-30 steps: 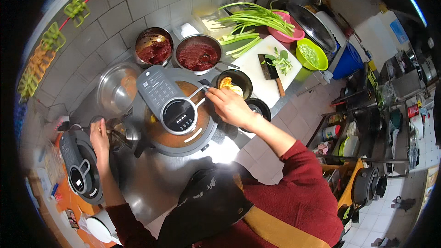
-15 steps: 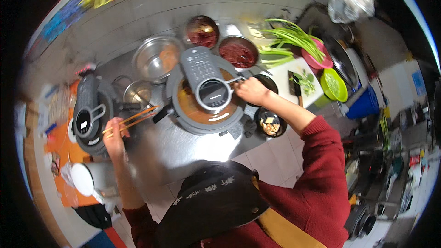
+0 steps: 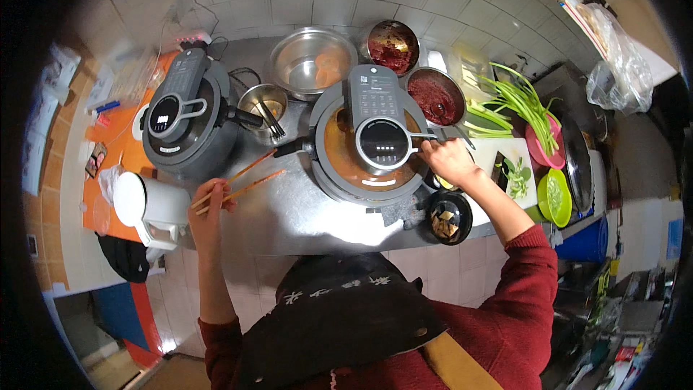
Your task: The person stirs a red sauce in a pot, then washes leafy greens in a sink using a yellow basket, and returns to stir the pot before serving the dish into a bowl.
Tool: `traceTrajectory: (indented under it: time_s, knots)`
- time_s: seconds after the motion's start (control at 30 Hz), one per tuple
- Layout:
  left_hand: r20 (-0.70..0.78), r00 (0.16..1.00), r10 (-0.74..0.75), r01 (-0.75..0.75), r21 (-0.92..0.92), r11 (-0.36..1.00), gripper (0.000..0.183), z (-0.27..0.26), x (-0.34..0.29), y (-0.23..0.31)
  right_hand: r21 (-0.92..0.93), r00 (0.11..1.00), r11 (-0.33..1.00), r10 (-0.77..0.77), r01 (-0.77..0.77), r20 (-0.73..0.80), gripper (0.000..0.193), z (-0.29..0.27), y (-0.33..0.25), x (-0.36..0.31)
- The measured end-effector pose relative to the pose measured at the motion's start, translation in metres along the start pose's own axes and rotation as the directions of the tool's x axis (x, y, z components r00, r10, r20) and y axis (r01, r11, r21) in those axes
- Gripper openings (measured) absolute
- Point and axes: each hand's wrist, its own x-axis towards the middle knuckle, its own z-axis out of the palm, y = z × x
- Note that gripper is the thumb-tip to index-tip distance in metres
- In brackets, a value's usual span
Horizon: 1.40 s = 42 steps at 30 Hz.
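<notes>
My left hand (image 3: 211, 204) is closed around a pair of wooden chopsticks (image 3: 250, 186), held over the counter beside a white kettle (image 3: 148, 206). The chopsticks' reddish tips are spread apart and point toward the black side handle of a grey cooker (image 3: 328, 188). At that cooker's right side, my right hand (image 3: 449, 161) grips the lid handle (image 3: 421, 137), with the fingertips partly hidden. The lid is on, and brownish contents show through its glass around the round display. A dark bowl of pale chopped pieces (image 3: 449, 219) stands just below my right wrist.
A second grey cooker (image 3: 191, 119) stands at the left. Behind are a steel pot (image 3: 312, 65), a small pot with black-handled utensils (image 3: 263, 106), and two bowls of red paste (image 3: 434, 97). Rightward lie green stalks (image 3: 521, 105), a white cutting board (image 3: 505, 150) and a lime-green bowl (image 3: 554, 198).
The view has turned, shifting the counter rightward in it. My left hand has moved away from the left cooker toward the counter's front, and the chopstick tips have spread. My right hand stays at the handle.
</notes>
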Motion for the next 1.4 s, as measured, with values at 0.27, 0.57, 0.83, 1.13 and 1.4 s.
traceTrajectory:
  time_s: [0.27, 0.57, 0.83, 1.13, 1.4]
  knots:
    - [-0.152, 0.987, 0.047, -0.043, 0.031, 0.999, 0.028, 0.069, -0.047, 0.014, 0.088, 0.98, 0.995, -0.032, 0.051, -0.196, 0.025, -0.027, 0.047, 0.012]
    - [0.026, 0.952, 0.306, -0.307, 0.076, 0.949, 0.024, 0.137, -0.102, 0.005, 0.102, 0.976, 0.991, -0.06, 0.083, -0.212, 0.027, -0.051, 0.081, 0.033]
    - [0.237, 0.899, 0.369, -0.402, 0.109, 0.909, 0.018, 0.192, -0.052, -0.014, 0.121, 0.987, 0.992, -0.009, 0.029, -0.163, 0.033, -0.064, 0.085, 0.038]
    - [0.273, 0.959, 0.071, -0.063, -0.039, 0.997, 0.021, 0.223, -0.069, -0.039, 0.069, 0.966, 0.993, -0.073, 0.092, -0.249, 0.029, -0.031, 0.069, 0.022]
    - [0.539, 0.813, 0.221, -0.473, 0.39, 0.79, 0.02, 0.207, -0.101, -0.049, 0.153, 0.954, 0.985, -0.031, 0.079, -0.297, 0.025, 0.001, 0.036, 0.0]
